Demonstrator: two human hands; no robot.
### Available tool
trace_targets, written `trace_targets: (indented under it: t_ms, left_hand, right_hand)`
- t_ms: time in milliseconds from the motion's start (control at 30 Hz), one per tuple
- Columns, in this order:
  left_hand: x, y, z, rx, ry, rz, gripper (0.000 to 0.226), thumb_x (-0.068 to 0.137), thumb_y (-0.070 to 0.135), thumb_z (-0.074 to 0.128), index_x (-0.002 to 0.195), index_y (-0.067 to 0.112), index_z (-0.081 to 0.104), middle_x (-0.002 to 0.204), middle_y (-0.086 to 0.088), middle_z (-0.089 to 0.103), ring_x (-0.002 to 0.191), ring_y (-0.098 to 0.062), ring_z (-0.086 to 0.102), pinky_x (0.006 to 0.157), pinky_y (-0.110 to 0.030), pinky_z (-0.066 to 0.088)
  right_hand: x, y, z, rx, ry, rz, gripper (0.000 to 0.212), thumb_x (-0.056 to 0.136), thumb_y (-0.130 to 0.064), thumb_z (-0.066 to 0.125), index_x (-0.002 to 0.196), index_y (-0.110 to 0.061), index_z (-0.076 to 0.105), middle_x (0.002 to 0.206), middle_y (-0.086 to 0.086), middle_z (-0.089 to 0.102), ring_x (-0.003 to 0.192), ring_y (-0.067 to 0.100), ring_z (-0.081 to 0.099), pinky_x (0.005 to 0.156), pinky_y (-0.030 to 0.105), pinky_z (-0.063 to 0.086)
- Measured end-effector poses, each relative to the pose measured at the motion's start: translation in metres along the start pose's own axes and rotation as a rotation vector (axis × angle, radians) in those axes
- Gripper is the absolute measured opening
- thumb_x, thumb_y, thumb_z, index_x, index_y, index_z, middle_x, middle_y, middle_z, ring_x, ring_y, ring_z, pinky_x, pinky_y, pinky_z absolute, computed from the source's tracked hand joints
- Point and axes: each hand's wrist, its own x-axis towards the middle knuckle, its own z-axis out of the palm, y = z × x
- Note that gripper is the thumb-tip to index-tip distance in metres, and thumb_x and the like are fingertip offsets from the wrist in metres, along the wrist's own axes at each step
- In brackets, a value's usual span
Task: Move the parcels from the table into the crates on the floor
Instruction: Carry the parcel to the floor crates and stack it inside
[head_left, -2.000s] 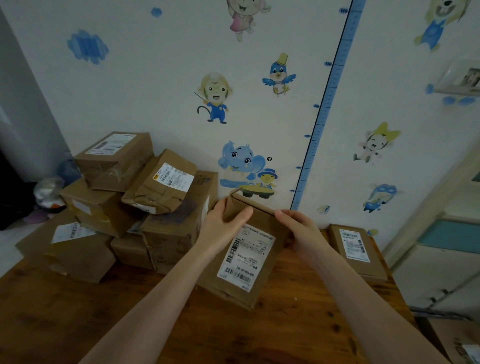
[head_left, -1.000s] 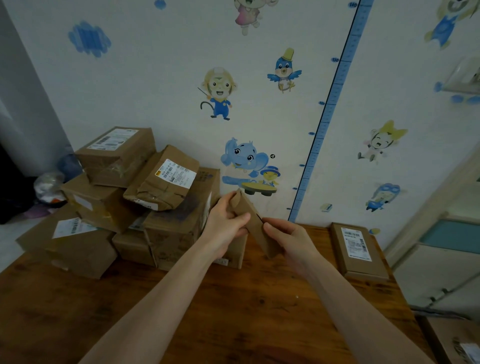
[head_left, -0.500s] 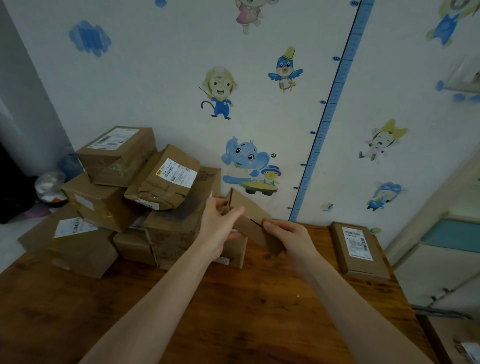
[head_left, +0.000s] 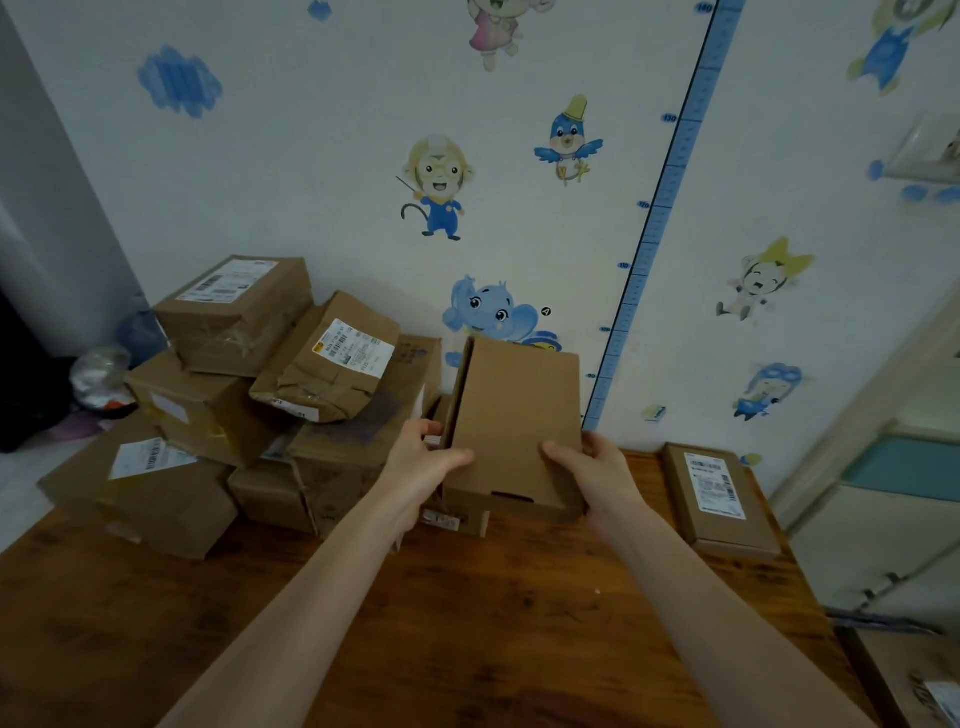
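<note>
A pile of parcels (head_left: 234, 395) sat at the left of the table (head_left: 467, 623). The left hand (head_left: 421, 467) gripped the left edge of 1 plain brown parcel (head_left: 514, 421), held over the table. The right hand (head_left: 597, 473) gripped its right edge. 1 flat parcel (head_left: 719, 499) lay farther right.

The left grip (head_left: 422, 467) and right grip (head_left: 597, 474) hold a plain box (head_left: 514, 415) over the desk (head_left: 467, 623). Beside it, parcels (head_left: 234, 322) lie stacked.
</note>
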Motion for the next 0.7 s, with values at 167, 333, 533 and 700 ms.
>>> trace_targets:
  t_ms: [167,333,533,700]
  left_hand:
    - [-0.0040,0.0004,0.0007,-0.012,-0.061,0.058,0.057,0.086,0.020,0.069,0.136,0.019,0.041,0.123,-0.002,0.055,0.108,-0.018,0.053,0.091,-0.036,0.046]
    - [-0.0036,-0.0019,-0.0006,-0.040,-0.019,0.108,0.057,0.084,0.008,0.068,0.135,0.014,0.042,0.120,-0.003,0.056,0.107,-0.019,0.055,0.089,-0.036,0.048]
    - [-0.0062,-0.0032,-0.0013,-0.096,0.009,0.177,0.053,0.084,0.021,0.070,0.131,0.016,0.046,0.119,-0.002,0.059,0.109,-0.019,0.057,0.093,-0.039,0.048]
    - [-0.0071,-0.0038,0.0025,-0.053,-0.032,0.195,0.049,0.085,0.016,0.069,0.130,0.018,0.048,0.120,-0.001,0.059,0.107,-0.017,0.058,0.086,-0.036,0.050]
  right_hand:
    - [-0.0021,-0.0007,-0.0020,0.005,-0.112,0.049,0.045,0.083,-0.017,0.071,0.121,-0.016,0.047,0.109,0.004,0.058,0.100,0.022,0.056,0.077,0.038,0.050]
    - [-0.0010,0.0024,-0.0002,0.039,-0.105,0.031,0.037,0.085,-0.025,0.069,0.115,-0.016,0.049,0.110,0.003,0.059,0.107,0.023,0.055,0.099,0.044,0.044]
    - [-0.0039,-0.0004,-0.0035,0.004,-0.151,0.000,0.030,0.086,-0.027,0.068,0.109,-0.018,0.051,0.108,0.001,0.060,0.101,0.018,0.056,0.089,0.037,0.046]
    - [-0.0080,-0.0007,-0.0009,0.072,-0.087,-0.088,0.028,0.089,-0.033,0.062,0.113,-0.023,0.050,0.106,-0.006,0.059,0.095,0.011,0.056,0.073,0.028,0.046]
